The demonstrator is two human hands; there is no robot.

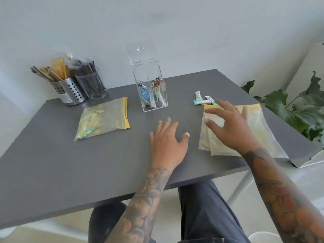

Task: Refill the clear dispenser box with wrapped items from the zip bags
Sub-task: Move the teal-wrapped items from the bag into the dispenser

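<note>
**Inspector:** Two hands over the grey table (pixel 52 172). Report the fingers.

**Assistant:** Left hand (pixel 167 142) lies palm down on the bare tabletop, just nearer the person than the clear dispenser box (pixel 152 88). Fingers are straight and slightly spread, thumb out to the side. It holds nothing.

**Inspector:** And the right hand?

**Assistant:** Right hand (pixel 229 127) is above the flat zip bags (pixel 259 130), to the right of the box. Fingers are spread wide and gently bent, gripping nothing. Whether the fingertips touch the plastic, I cannot tell.

**Inspector:** State of the box.

**Assistant:** Upright near the table's far edge, long axis vertical, lid (pixel 140 51) raised behind it. A divider splits it in two: blue-wrapped sticks (pixel 146 95) in the left compartment, brown and white ones (pixel 158 90) in the right, all standing on end.

**Inspector:** Bags?

**Assistant:** The flat zip bags overlap, yellow zip strip towards the far edge. A filled zip bag (pixel 102 120) lies left of the box, its yellow strip facing the box, with yellow and green wrapped items inside.

**Inspector:** Loose items?

**Assistant:** Several green-and-white sticks (pixel 203 99) lie flat right of the box, just beyond the flat bags. Left of the box stand a perforated steel cup (pixel 70 92) and a glass cup (pixel 93 86), touching, both holding stirrers.
</note>
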